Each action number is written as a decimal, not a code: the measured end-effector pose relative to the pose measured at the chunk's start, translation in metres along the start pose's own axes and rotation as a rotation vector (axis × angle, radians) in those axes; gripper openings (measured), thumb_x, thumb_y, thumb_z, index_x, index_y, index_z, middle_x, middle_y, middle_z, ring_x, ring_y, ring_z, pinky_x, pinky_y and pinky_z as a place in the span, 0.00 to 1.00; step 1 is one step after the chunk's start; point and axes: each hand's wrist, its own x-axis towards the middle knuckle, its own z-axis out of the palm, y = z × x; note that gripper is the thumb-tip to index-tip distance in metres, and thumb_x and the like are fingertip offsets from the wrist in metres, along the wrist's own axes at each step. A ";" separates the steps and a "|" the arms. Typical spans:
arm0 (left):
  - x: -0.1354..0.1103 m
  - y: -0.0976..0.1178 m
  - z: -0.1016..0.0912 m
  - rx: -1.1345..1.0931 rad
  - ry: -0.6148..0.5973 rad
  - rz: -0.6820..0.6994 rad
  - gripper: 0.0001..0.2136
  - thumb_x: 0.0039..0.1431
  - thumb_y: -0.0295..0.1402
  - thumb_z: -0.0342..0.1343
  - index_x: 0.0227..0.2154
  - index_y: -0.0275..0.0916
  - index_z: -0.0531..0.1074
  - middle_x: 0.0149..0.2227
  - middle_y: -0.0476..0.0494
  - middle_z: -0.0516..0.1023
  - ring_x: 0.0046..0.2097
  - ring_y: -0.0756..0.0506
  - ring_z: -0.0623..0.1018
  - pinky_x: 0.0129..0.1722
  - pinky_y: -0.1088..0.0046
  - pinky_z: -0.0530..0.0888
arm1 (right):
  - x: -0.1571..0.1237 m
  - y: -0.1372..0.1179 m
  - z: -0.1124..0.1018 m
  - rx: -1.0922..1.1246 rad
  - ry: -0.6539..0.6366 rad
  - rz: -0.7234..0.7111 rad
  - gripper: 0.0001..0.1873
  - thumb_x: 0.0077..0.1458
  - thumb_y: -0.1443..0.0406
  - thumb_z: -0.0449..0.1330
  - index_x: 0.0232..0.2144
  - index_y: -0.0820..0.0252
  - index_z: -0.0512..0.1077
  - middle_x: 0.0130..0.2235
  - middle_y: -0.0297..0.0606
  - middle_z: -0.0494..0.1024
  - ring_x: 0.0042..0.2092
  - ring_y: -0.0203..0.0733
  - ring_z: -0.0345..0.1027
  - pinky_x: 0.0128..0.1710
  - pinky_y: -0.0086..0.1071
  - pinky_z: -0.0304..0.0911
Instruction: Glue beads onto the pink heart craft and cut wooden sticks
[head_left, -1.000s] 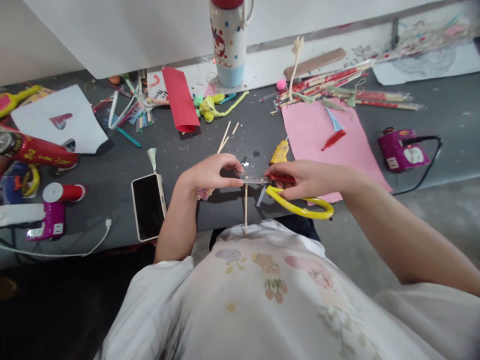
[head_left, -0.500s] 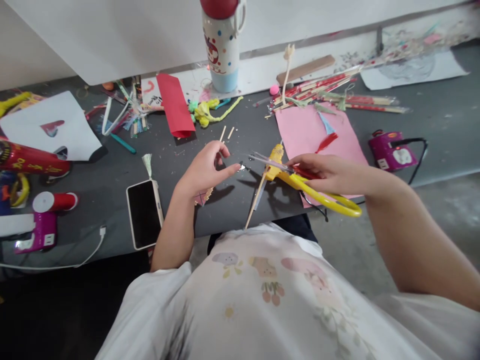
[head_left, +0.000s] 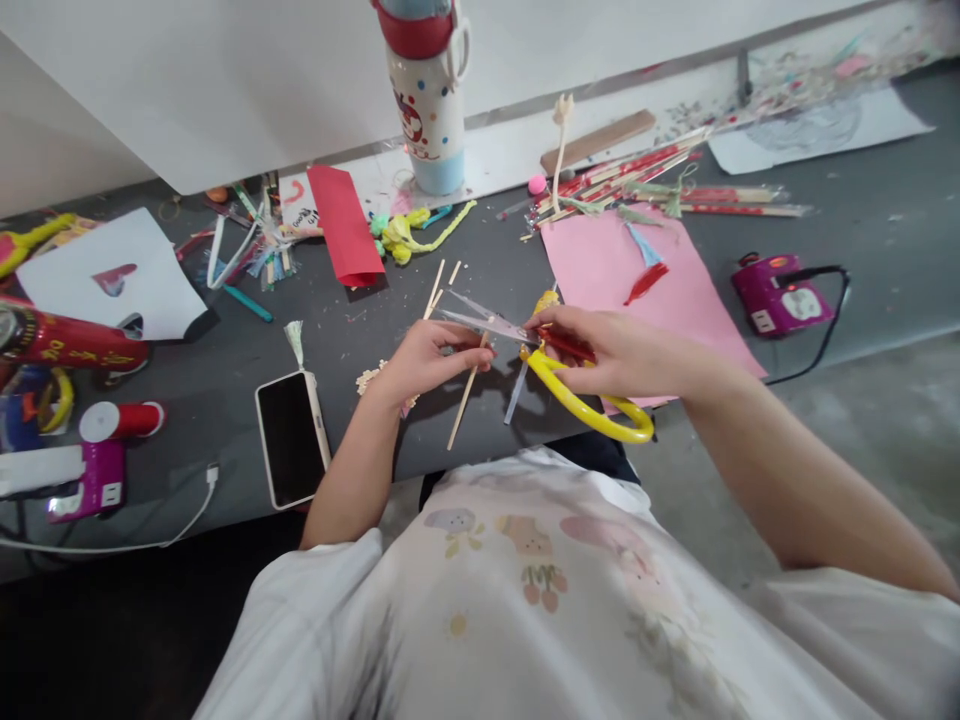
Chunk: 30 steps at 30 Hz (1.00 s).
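My left hand (head_left: 439, 360) pinches a thin wooden stick (head_left: 465, 398) between thumb and fingers, the stick slanting toward the table's front edge. Scissors (head_left: 589, 403) with a yellow outer handle are gripped in my right hand (head_left: 611, 352), their blades slightly apart and pointing left above my left fingertips. A yellow glue gun (head_left: 546, 301) lies mostly hidden behind the scissors and right hand, with a clear glue stick (head_left: 516, 394) below it. Beside my left wrist are small cut wooden bits (head_left: 369, 378), partly covered by the hand. Other short sticks (head_left: 434, 285) lie just beyond it.
A phone (head_left: 292, 440) lies left of my left arm. Pink paper (head_left: 675, 290) spreads under and beyond my right hand. At the back stand a bottle (head_left: 431, 120) and a folded red paper (head_left: 345, 225). Packaged sticks (head_left: 622, 180) and a purple power socket (head_left: 780, 295) are to the right.
My left hand has closed on the wooden stick that leaned by the glue gun, and the stick has shifted left. My right hand has brought the scissors left, over the left fingertips.
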 end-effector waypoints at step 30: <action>-0.007 -0.007 0.003 -0.280 -0.099 0.016 0.11 0.56 0.40 0.62 0.29 0.37 0.80 0.25 0.43 0.80 0.26 0.49 0.78 0.30 0.75 0.75 | 0.009 0.008 -0.001 0.118 -0.071 -0.113 0.24 0.52 0.55 0.61 0.49 0.59 0.66 0.34 0.35 0.74 0.32 0.38 0.65 0.33 0.31 0.60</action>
